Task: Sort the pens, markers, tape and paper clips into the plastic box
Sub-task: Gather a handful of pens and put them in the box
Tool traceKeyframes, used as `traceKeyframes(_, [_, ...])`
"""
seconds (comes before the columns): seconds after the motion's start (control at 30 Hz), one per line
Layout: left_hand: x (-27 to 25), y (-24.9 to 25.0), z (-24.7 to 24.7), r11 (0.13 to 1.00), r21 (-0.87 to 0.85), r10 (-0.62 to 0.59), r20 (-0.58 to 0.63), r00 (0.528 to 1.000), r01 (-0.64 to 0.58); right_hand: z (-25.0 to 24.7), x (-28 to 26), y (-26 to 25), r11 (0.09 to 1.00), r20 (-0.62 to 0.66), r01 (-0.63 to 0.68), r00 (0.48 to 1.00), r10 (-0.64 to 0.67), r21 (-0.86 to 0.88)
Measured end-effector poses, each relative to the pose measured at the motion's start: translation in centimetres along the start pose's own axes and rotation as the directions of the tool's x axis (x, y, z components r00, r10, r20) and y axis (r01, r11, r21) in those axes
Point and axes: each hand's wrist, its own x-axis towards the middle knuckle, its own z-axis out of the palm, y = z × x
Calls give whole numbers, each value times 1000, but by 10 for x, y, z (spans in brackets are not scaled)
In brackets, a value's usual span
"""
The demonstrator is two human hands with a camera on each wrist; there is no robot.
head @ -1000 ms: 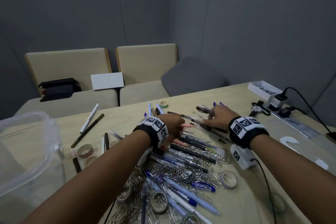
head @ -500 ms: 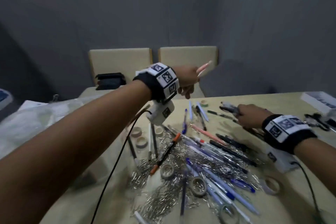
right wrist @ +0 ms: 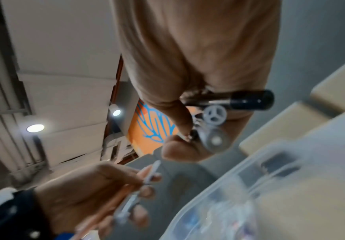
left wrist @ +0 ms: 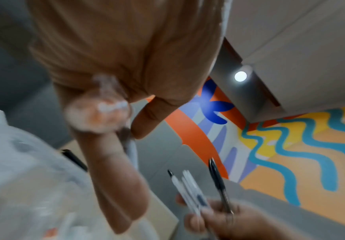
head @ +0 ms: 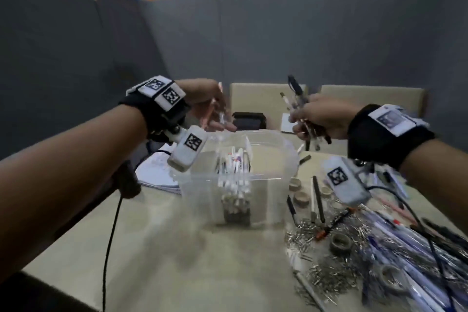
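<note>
Two hands hang above the clear plastic box [head: 238, 182] in the head view. Left hand [head: 205, 104] is over the box's far left corner, its fingers curled round a pink pen [head: 212, 109] and a clear one. Right hand [head: 319, 116] is over the far right corner, fingers clamped on a bundle of pens [head: 295, 99] whose ends stick up and out below the fist. Inside the box, white pens [head: 234, 175] lie in a pile along a middle compartment. To the right of the box, on the table [head: 177, 261], lie more pens, rolls of tape [head: 340, 243] and a heap of paper clips [head: 326, 278]. Papers [head: 154, 175] lie to the left of the box.

From the left wrist, the left hand [left wrist: 126, 73] fills the top, with the blurred butt end of the pink pen [left wrist: 98, 112] poking out between curled fingers. Lower right, the right hand [left wrist: 229, 222] grips its bundle [left wrist: 196, 194], tips pointing up.

From the right wrist, the right hand [right wrist: 198, 81] is closed on several pens, their round ends [right wrist: 215, 128] facing the camera, one with a black cap. Lower left, the left hand [right wrist: 93, 194] pinches its pens [right wrist: 130, 203]. The box [right wrist: 270, 186] rim shows blurred at lower right.
</note>
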Motion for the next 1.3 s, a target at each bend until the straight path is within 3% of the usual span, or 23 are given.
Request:
traceKeyframes(0.13, [-18, -43, -22, 991, 40, -128, -73, 989, 131, 78, 22, -13, 984, 215, -167, 965, 149, 65])
traceKeyframes(0.33, [-25, -70, -32, 995, 33, -88, -115, 989, 93, 137, 30, -26, 986, 169, -155, 972, 163, -58])
traceKeyframes(0.43, [-26, -63, -34, 996, -56, -77, -103, 992, 72, 122, 33, -31, 985, 114, -164, 979, 168, -44])
traceKeyframes(0.6, [-11, -42, 4, 996, -74, -44, 97, 994, 52, 72, 40, -16, 952, -52, -292, 956, 288, -91])
traceKeyframes(0.7, [5, -36, 36, 996, -25, -81, 204, 976, 88, 64, 37, 1, 910, -23, -382, 923, 383, -161])
traceKeyframes(0.83, [23, -30, 70, 993, 16, -113, 247, 962, 113, 63, 33, 14, 886, 32, -353, 925, 379, -302])
traceKeyframes(1.0, [36, -28, 81, 979, 77, -199, 200, 959, 187, 60, 30, 18, 890, -18, -242, 967, 255, -387])
traceKeyframes(1.13, [41, -25, 83, 972, -17, -229, 178, 957, 235, 50, 31, 22, 933, -44, -230, 973, 227, -278])
traceKeyframes(1.23, [37, -13, 90, 983, 64, -175, 85, 981, 170, 31, 26, 23, 962, -98, -182, 981, 165, -204])
traceKeyframes(1.3, [33, 1, 97, 985, 168, -48, 0, 999, 47, 8, 18, 23, 976, -122, -152, 984, 134, -156])
